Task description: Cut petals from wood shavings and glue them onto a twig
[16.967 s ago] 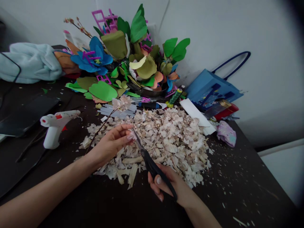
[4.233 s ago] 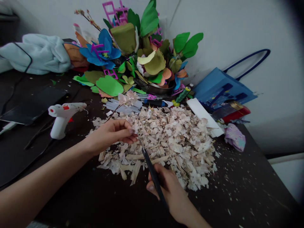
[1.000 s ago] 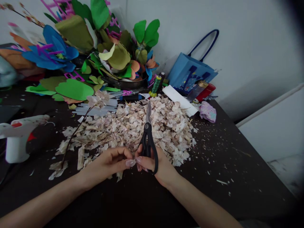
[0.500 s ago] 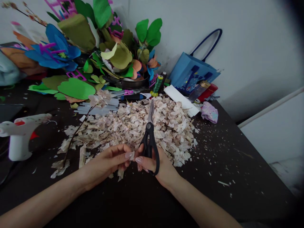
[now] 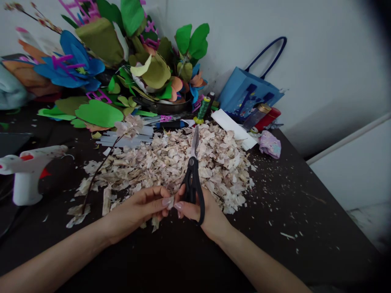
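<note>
My right hand (image 5: 205, 212) holds black-handled scissors (image 5: 192, 175), closed blades pointing away over a heap of pale paper scraps (image 5: 183, 162). My left hand (image 5: 139, 209) is pinched, fingertips meeting my right thumb and forefinger around a tiny pale scrap (image 5: 171, 202) at the heap's near edge. A thin brown stem with a pale paper blossom (image 5: 130, 126) lies to the left of the heap.
A white glue gun (image 5: 26, 173) stands at the left. Colourful paper flowers and leaves (image 5: 128, 69) crowd the back, with a dark bowl (image 5: 163, 106). A blue bag (image 5: 249, 95), green thread spool (image 5: 202, 109), white strip (image 5: 233, 129) and red tube (image 5: 266, 118) lie at the back right on the dark table (image 5: 290, 219).
Earlier the scissors were cutting a scrap held up by my left hand. Now both hands are low at the heap's near edge, fingertips pinched together. The scissors' blades point away.
</note>
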The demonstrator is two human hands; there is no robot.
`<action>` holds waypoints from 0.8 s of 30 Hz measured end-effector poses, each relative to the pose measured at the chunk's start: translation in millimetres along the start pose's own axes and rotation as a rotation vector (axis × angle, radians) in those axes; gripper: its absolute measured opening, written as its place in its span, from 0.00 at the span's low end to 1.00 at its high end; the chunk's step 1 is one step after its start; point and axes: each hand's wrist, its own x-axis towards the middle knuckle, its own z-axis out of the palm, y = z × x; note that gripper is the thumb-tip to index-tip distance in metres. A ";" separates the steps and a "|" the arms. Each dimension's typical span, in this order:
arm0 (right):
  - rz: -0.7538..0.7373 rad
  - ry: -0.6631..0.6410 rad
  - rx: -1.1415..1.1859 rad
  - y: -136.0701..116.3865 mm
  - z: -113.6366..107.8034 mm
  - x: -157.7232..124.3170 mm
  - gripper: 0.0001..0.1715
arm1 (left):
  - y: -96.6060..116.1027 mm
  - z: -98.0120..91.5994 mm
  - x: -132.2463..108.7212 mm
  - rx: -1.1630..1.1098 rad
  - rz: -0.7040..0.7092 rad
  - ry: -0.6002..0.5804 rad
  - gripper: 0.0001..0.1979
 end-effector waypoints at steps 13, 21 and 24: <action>-0.011 -0.029 0.009 4.0 -2.3 0.7 0.22 | 0.5 -6.5 3.9 0.158 0.080 -0.088 0.10; -0.013 -0.025 0.017 2.4 -2.0 0.2 0.24 | 5.1 -9.4 1.6 -0.011 0.069 -0.080 0.07; -0.084 -0.071 -0.011 5.7 -2.2 -2.1 0.27 | 6.5 -12.4 2.8 -0.189 0.101 -0.039 0.07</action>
